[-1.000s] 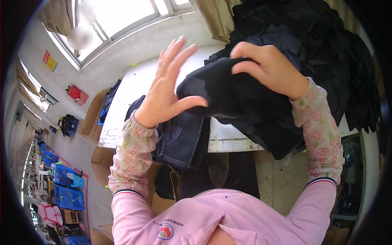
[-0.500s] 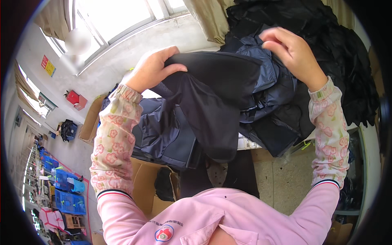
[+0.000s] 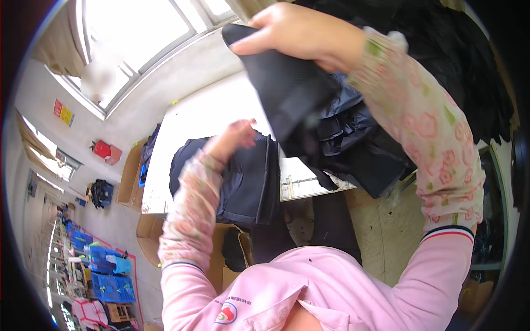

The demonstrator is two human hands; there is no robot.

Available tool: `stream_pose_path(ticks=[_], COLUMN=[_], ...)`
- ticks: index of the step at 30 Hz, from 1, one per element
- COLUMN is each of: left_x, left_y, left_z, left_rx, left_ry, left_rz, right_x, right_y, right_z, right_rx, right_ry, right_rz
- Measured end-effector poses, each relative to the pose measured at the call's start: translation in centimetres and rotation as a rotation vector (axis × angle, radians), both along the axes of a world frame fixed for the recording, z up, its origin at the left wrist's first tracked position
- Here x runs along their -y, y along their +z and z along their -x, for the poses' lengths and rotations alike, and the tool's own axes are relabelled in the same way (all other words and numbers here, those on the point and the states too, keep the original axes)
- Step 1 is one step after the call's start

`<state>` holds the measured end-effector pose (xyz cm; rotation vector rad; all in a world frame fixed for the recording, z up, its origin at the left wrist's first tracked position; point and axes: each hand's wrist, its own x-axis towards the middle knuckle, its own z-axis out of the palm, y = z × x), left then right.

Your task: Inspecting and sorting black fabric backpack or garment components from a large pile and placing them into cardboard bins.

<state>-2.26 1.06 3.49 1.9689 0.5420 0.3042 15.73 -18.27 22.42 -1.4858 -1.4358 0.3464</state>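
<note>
My right hand is raised over the table, its thumb and fingers closed on the upper edge of a black fabric piece. The cloth hangs from that hand, its lower part falling toward a pile of dark, shiny garments on the right. Somewhat blurred, my left hand hovers at the far edge of a stack of folded black pieces. Its fingers look apart, and no cloth shows between them.
A white table stands under the window. A large black heap of garments fills the right back. An open cardboard box sits below the table's front edge. Blue crates line the floor at far left.
My left hand has let go of the black piece and come down nearer the stack. My right hand has crossed leftward and now holds the piece by its upper edge.
</note>
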Motion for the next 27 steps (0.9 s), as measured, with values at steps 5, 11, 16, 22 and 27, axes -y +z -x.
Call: stream_pose_path(ticks=[5,11,16,22,27], left_x=[10.1,16.5,-5.0,-10.8,-18.0], left_y=[-11.3,-9.3,-14.5,-0.1,-4.8], left_z=[0.6,-1.5,12.1,21.8,29.3], left_rx=[0.089,0.685,0.928,0.393,-0.344], left_ry=[-0.240,-0.525,-0.259,0.602,0.914], left_rz=[1.403,1.625,1.656,0.366,-0.567], right_x=[-5.0,-5.8,-1.0,-3.4,-4.9], right_y=[1.4,2.2,5.4,-13.4,-31.6], right_z=[5.2,9.5,9.5,5.0,13.2], right_rx=[-0.217,-0.382,-0.594,-0.591,-0.845], right_ry=[0.136,0.391,0.735,0.247,0.031], right_rz=[-0.062,-0.096,-0.225,-0.345,0.309])
